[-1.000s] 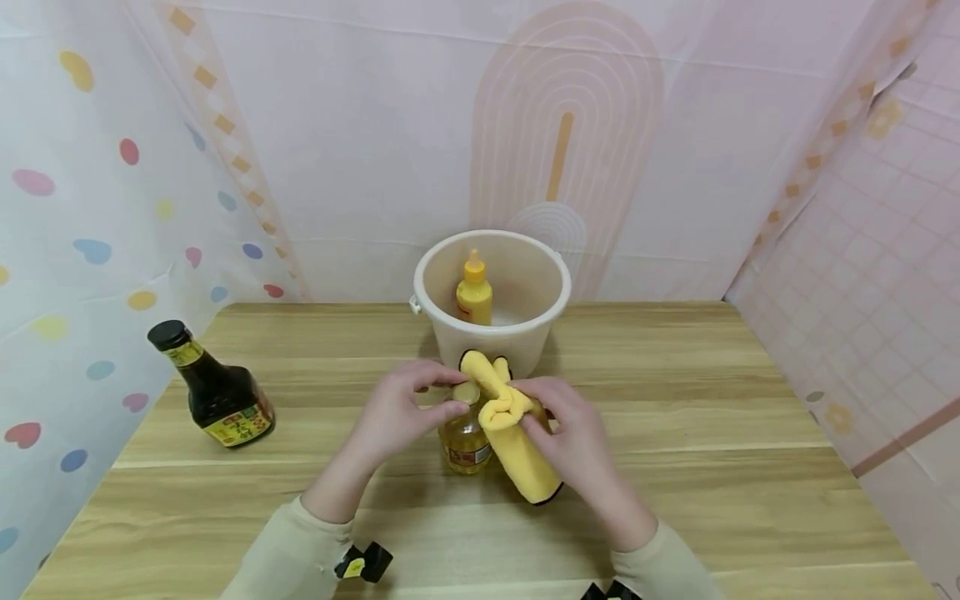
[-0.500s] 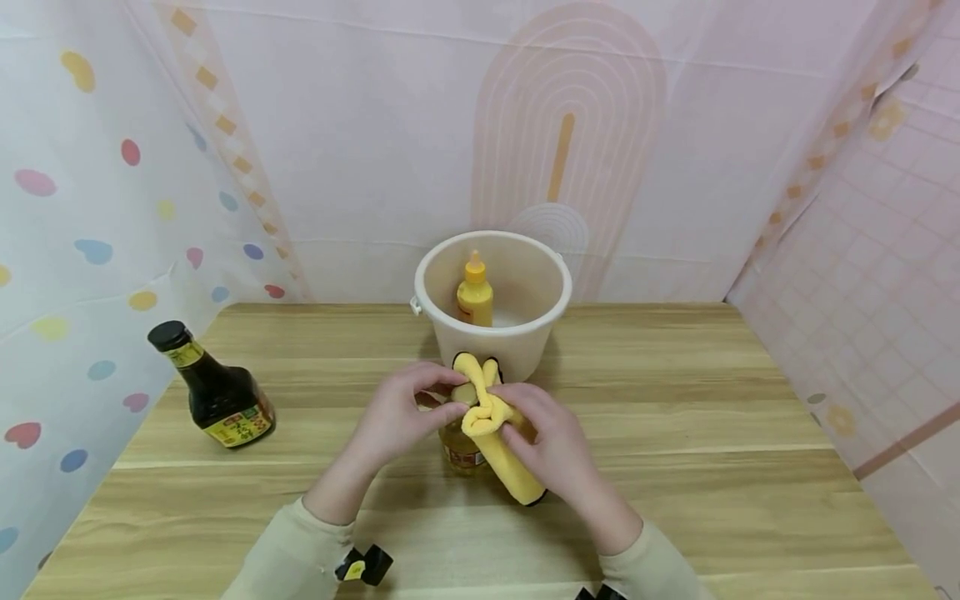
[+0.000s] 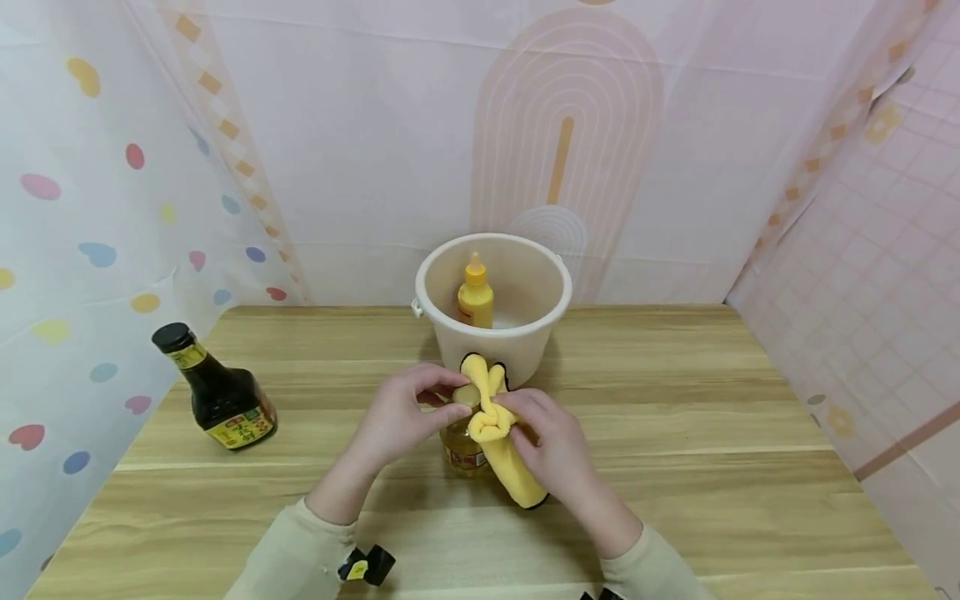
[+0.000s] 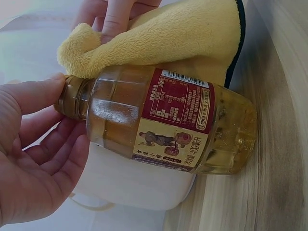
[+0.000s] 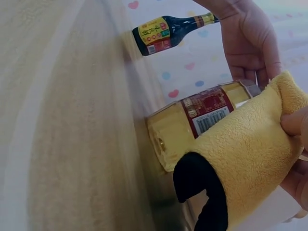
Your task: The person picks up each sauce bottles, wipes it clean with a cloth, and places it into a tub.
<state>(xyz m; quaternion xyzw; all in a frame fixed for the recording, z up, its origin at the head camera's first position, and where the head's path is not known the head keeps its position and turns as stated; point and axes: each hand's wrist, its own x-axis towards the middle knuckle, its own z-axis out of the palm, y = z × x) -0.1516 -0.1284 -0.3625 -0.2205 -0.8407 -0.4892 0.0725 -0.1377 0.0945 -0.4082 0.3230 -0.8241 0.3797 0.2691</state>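
Note:
An oil bottle (image 4: 115, 113) with a gold cap (image 4: 74, 98) and a red label stands upright on the table. My left hand (image 3: 401, 412) pinches the cap between thumb and fingers. In my right hand (image 3: 551, 442) is a bunched yellow cloth (image 3: 513, 471) with dark edging, pinched near its top. The cloth hangs against the bottle's right side and covers part of it, as the left wrist view shows. Seen from the right wrist, the cloth (image 5: 255, 149) lies in front of the bottle (image 5: 171, 132), whose cap is hidden there.
Right behind the bottle stands a white bucket (image 3: 491, 354) holding a yellow squeeze bottle (image 3: 476, 302). A dark sauce bottle (image 3: 225, 396) with a black cap stands on the left of the wooden table (image 3: 712, 467). Patterned curtains (image 3: 360, 150) enclose the back and sides.
My right hand has moved a little left with the cloth, which now covers more of the oil bottle's side. The left hand stays at the cap.

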